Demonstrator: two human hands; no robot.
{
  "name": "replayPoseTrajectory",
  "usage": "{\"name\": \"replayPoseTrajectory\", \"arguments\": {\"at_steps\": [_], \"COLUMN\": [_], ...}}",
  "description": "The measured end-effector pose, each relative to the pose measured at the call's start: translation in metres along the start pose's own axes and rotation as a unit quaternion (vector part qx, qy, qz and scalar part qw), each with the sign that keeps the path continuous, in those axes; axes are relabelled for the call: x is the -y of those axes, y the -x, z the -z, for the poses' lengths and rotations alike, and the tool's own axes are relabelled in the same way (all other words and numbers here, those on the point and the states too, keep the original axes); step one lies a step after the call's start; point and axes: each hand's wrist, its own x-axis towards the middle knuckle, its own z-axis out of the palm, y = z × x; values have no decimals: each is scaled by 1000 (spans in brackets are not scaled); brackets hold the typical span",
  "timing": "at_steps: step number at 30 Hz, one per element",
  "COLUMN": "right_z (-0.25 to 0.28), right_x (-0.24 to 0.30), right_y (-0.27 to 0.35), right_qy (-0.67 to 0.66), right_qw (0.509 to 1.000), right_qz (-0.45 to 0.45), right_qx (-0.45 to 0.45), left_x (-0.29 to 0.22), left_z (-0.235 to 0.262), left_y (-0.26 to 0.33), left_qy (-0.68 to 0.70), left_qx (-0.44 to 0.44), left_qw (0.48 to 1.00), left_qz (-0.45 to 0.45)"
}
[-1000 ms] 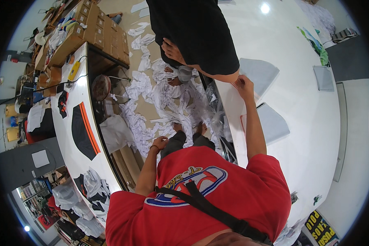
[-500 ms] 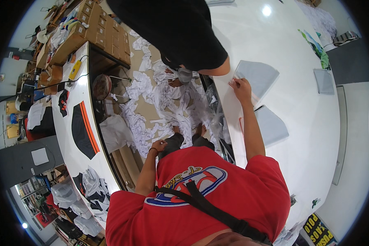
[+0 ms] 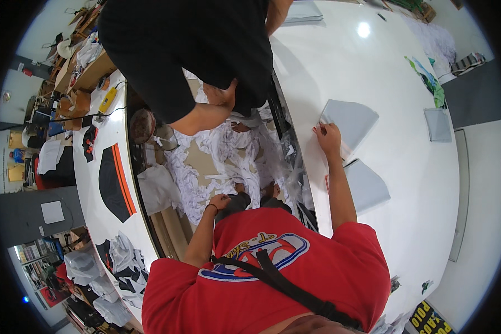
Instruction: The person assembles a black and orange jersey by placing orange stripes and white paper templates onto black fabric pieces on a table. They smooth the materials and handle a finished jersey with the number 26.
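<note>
On the white table to my right lies a grey fan-shaped cloth panel. My right hand rests at its left corner, fingers bent and drawn together; whether they pinch the cloth or something small is hidden. A second grey panel lies just nearer, beside my right forearm, with a thin red strip at its left edge. My left hand hangs low by my thigh above the floor, its fingers curled closed, with nothing seen in them.
A person in black stands ahead between the tables. White cloth scraps cover the floor. On the left table lies a black panel with orange stripes. Another grey piece and a stack lie on the right table.
The person in black has shifted left, away from the right table, and a hand now shows at their side. My hands stay nearly in place; the whole view has shifted slightly.
</note>
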Motion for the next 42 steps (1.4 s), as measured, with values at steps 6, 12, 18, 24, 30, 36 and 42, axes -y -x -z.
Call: {"name": "replayPoseTrajectory", "arguments": {"at_steps": [6, 12, 18, 24, 30, 36, 42], "right_z": [2, 4, -35, -156, -248, -330, -387], "right_x": [12, 44, 87, 161, 316, 413, 518], "right_y": [0, 20, 96, 168, 166, 125, 52], "right_qy": [19, 13, 1, -83, -145, -136, -163], "right_qw": [999, 999, 998, 975, 838, 779, 780], "right_qz": [18, 49, -34, -114, 25, 110, 144], "right_qx": [20, 9, -45, 174, 525, 603, 586], "left_x": [32, 96, 40, 93, 163, 266, 380], "left_z": [3, 4, 80, 176, 299, 372, 342], "left_y": [-22, -111, -75, -86, -22, 78, 110], "left_qy": [-67, -173, -124, 13, 169, 313, 182], "left_qx": [-26, -62, -12, -90, -297, -581, -686], "left_qw": [994, 958, 989, 981, 914, 749, 587], "left_qz": [-84, -221, -86, -170, -219, -59, 388]}}
